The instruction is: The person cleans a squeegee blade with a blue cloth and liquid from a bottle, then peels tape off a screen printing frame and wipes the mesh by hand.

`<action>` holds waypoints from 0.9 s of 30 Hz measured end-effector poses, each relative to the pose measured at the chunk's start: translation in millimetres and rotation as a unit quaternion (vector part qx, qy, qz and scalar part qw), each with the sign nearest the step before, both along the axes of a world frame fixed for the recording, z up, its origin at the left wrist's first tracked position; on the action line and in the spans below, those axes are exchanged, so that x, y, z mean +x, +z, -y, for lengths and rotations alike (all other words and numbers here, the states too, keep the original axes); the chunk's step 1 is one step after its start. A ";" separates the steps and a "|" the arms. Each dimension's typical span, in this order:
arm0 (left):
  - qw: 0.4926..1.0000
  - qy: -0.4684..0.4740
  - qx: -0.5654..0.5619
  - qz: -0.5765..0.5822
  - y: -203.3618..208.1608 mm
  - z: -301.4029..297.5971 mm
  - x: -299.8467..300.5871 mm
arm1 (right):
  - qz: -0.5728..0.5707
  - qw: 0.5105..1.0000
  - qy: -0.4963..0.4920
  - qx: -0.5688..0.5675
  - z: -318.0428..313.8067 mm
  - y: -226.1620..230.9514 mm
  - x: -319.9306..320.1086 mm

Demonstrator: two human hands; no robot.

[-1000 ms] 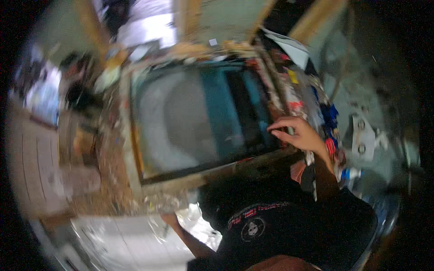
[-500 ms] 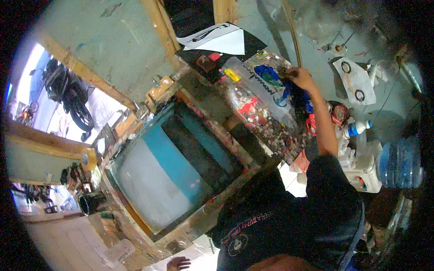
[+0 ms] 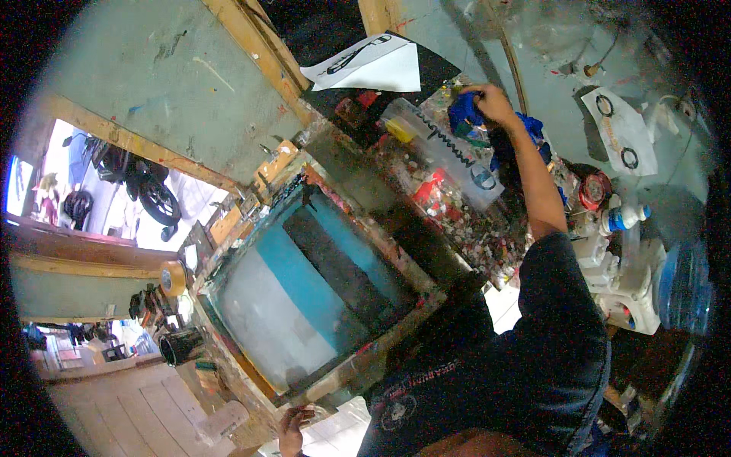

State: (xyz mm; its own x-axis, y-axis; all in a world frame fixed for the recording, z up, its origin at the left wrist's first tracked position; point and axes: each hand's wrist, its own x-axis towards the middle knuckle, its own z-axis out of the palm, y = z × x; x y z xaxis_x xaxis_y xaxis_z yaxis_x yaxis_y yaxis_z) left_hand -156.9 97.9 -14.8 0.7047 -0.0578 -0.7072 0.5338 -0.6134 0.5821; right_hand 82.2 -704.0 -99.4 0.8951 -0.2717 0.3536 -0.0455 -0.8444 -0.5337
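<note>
My right hand point(image 3: 493, 104) reaches to the far side of a cluttered, paint-spattered bench. Its fingers are closed on a crumpled blue cloth point(image 3: 464, 118). Beside that cloth lies a clear plastic sheet point(image 3: 445, 145) with dark lettering. More blue cloth point(image 3: 531, 126) is bunched behind my right forearm. Low in the view, my left hand point(image 3: 292, 431) is open and holds nothing, with its fingers near the front edge of a framed printing screen point(image 3: 335, 390). The screen has a wooden rim and a grey, teal and dark surface. White paper point(image 3: 339, 426) lies next to the left hand.
A tape roll point(image 3: 173, 278) and a black cylinder point(image 3: 180, 347) stand left of the screen. On the right are a red-rimmed tin point(image 3: 592, 189), a white bottle point(image 3: 624, 218), a white jug point(image 3: 632, 297) and a large blue water bottle point(image 3: 683, 288). A printed sheet point(image 3: 365, 65) lies at the back.
My right hand has shifted left onto the blue cloth and taken hold of it. My left hand has come up closer to the screen's front edge. The whole view has shifted slightly.
</note>
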 end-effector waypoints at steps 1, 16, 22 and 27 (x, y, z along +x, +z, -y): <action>1.000 0.019 -0.001 0.007 -0.5 -4.8 -10.4 | 0.017 0.999 0.009 0.043 -0.9 2.0 6.8; 0.946 0.224 -0.001 0.237 0.5 -8.9 -10.2 | 0.106 0.980 -0.004 0.167 36.3 62.6 34.1; 0.838 0.456 0.110 0.279 -41.5 -102.4 -64.6 | 0.057 0.905 0.069 0.415 25.3 89.1 49.6; 0.725 0.546 0.222 0.356 -77.3 -142.4 -50.0 | 0.028 0.851 0.119 0.511 -23.1 93.2 33.2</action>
